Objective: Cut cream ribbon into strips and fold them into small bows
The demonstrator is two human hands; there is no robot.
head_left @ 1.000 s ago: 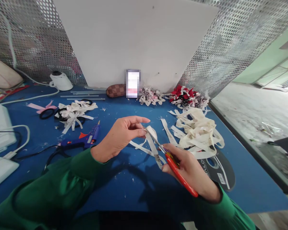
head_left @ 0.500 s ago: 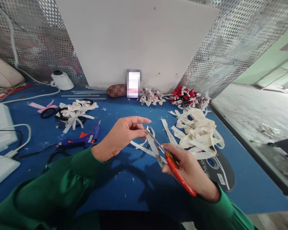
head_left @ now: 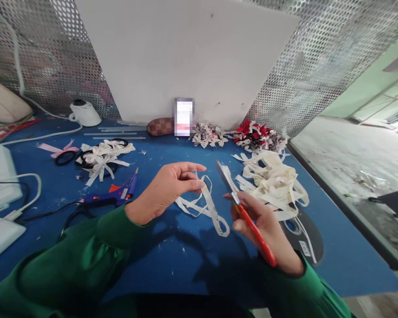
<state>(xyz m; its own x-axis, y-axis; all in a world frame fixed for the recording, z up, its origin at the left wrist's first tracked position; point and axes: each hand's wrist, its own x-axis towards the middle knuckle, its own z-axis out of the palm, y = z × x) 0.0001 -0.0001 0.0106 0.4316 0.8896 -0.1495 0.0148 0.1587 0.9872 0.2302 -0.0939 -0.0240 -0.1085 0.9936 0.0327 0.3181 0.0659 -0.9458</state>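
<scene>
Grips red-handled scissors (head_left: 257,236) at near right with the right hand (head_left: 265,221) wrapped round the handles, well off the cream strip (head_left: 211,202); pinches that strip near the middle with the left hand (head_left: 167,185), narrow at thumb and fingertips — cannot tell if trimmed or knotted, so apparently unfinished; has a heap of loose ribbon (head_left: 270,176) left at right, seemingly unworked; shows completed-looking white bows (head_left: 103,157) at left; likewise — farther off — piles of pale bows (head_left: 208,134) and red bows (head_left: 254,133).

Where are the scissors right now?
In the head view, the scissors are right of centre, in the right hand, just right of the ribbon pinched by the left hand.
</scene>
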